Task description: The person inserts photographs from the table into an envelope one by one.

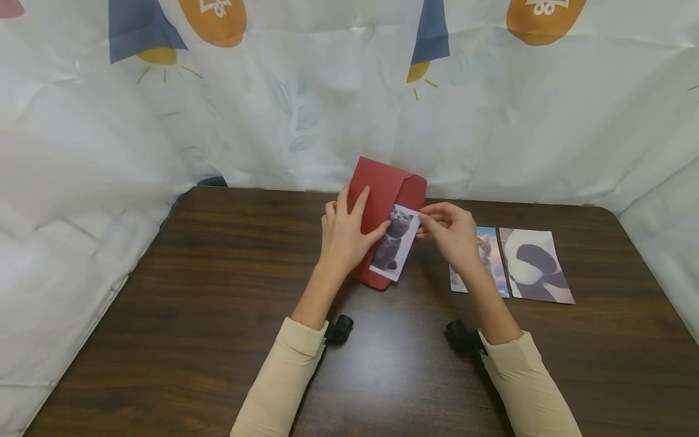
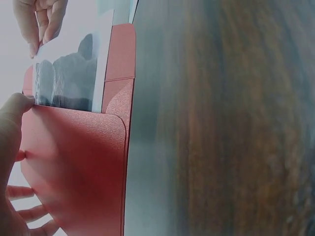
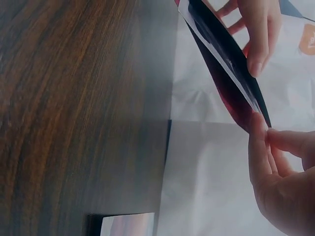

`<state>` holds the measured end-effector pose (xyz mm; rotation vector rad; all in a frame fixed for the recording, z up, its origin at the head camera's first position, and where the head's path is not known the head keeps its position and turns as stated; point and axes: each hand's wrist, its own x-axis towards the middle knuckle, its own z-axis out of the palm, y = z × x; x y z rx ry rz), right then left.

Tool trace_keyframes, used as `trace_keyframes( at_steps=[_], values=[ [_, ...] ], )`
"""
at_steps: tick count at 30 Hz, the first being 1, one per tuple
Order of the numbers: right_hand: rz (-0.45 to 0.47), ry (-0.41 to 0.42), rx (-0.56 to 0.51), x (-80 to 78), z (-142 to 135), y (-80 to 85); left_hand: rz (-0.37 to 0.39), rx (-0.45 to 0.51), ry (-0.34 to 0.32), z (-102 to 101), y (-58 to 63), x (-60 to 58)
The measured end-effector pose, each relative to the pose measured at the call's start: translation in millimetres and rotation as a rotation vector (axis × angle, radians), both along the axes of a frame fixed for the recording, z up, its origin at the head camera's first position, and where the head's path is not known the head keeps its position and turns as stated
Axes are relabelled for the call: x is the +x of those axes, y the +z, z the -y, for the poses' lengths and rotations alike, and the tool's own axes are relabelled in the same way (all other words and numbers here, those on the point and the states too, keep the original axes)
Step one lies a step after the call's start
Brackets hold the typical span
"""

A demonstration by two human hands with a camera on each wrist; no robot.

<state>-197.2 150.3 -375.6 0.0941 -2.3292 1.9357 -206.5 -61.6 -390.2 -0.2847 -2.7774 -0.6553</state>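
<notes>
A red envelope [image 1: 377, 188] stands tilted near the back of the table, its flap side turned to the right. My left hand [image 1: 345, 233] holds the envelope, thumb at the pocket's edge and fingers spread along the other face. A photo card of a grey cat [image 1: 394, 243] sits partly inside the pocket [image 2: 78, 162]; its lower part is hidden in the left wrist view. With thumb and fingertips, my right hand [image 1: 450, 233] pinches the card at its outer edge. In the right wrist view the card [image 3: 216, 49] shows nearly edge-on against the envelope.
Two more picture cards lie on the dark wooden table [image 1: 218, 291] at the right: a kitten card [image 1: 494, 258], partly behind my right forearm, and a panda card [image 1: 537, 267]. A white patterned curtain [image 1: 327, 91] hangs close behind the table's back edge.
</notes>
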Motion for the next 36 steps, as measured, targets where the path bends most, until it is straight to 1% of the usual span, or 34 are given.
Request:
trace_keyframes(
  at_steps=[11, 17, 25, 36],
  values=[
    [-0.016, 0.001, -0.017, 2.4, 3.7, 0.4, -0.016, -0.034, -0.007, -3.0, 0.8, 2.1],
    [-0.013, 0.003, -0.028, 2.9, 6.2, 0.0, -0.008, -0.042, -0.009, -5.6, 0.8, 2.6],
    [-0.005, -0.004, 0.019, 4.0, 7.7, -0.2, -0.027, -0.039, -0.012, -7.9, 0.6, 3.9],
    [-0.002, 0.003, 0.006, 5.5, 11.5, -0.5, -0.048, -0.044, -0.023, -10.4, 0.6, 4.8]
  ],
)
